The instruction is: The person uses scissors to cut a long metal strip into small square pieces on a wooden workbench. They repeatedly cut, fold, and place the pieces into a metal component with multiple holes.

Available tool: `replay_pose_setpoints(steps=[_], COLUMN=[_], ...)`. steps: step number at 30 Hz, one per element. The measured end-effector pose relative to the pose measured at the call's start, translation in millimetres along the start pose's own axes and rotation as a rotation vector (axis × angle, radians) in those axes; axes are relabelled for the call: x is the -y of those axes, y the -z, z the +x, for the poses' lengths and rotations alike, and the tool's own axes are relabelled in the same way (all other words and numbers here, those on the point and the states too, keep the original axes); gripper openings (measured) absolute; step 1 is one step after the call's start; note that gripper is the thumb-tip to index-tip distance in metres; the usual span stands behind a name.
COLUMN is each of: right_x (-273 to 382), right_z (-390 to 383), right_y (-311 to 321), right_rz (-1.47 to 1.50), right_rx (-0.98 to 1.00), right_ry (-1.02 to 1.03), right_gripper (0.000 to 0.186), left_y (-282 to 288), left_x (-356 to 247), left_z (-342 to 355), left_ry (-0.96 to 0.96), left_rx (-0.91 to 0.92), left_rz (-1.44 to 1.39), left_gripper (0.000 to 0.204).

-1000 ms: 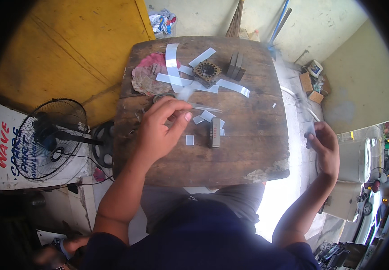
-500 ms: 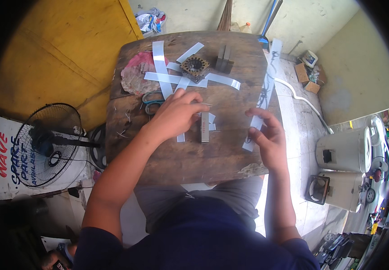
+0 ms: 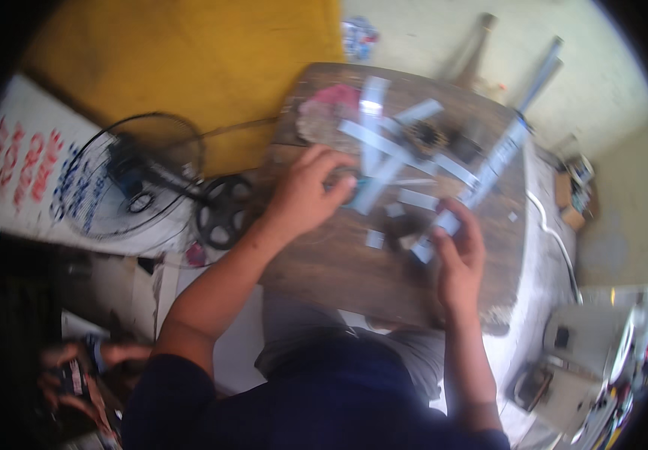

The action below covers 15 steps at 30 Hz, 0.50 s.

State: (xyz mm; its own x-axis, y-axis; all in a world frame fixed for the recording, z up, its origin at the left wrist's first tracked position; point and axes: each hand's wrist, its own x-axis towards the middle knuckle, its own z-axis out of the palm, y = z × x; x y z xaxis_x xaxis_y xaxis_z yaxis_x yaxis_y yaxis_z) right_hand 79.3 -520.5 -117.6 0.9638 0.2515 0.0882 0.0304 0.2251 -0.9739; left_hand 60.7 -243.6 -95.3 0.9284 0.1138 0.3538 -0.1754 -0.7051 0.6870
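Motion blurs the view. My left hand (image 3: 320, 187) is curled over teal-handled scissors (image 3: 355, 187) on the wooden table (image 3: 301, 270); its grip is unclear. My right hand (image 3: 455, 232) pinches a long pale strip (image 3: 496, 157) with dark markings, slanting up over the table's right side. Between and beyond the hands lie white strips (image 3: 367, 135), small white pieces (image 3: 375, 238), a square metal part (image 3: 425, 135) with a ring of holes, and a dark metal block (image 3: 465, 141). A pink, stained cloth (image 3: 331, 101) lies at the back left.
Left of the table stand a black fan (image 3: 140, 199) and a lettered white board (image 3: 20, 165), before a yellow panel (image 3: 189, 52). A white hose (image 3: 556, 240) runs along the right floor beside boxes (image 3: 564, 195) and white appliances (image 3: 579, 337). Another person (image 3: 84, 367) is at lower left.
The view has swung round and blurred. My right hand has brought the strip in from beyond the table's right edge. My left hand has shifted toward the scissors.
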Motion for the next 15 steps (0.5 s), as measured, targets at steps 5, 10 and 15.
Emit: replay_pose_setpoints(steps=[5, 10, 15], right_x=[-19, -29, -29], right_z=[-4, 1, 18], right_y=[-19, -27, -10], right_rz=[-0.036, -0.041, -0.086], right_rx=[-0.118, -0.156, -0.143], right_ry=[0.033, 0.001, 0.026], right_gripper=[0.035, 0.021, 0.015], left_y=[1, -30, -48], left_x=[-5, -9, -9], left_z=[-40, -62, -74], left_ry=[0.002, -0.011, -0.069], left_rx=[0.042, 0.075, 0.074], left_rz=[-0.061, -0.091, 0.066], left_gripper=[0.028, 0.030, 0.031])
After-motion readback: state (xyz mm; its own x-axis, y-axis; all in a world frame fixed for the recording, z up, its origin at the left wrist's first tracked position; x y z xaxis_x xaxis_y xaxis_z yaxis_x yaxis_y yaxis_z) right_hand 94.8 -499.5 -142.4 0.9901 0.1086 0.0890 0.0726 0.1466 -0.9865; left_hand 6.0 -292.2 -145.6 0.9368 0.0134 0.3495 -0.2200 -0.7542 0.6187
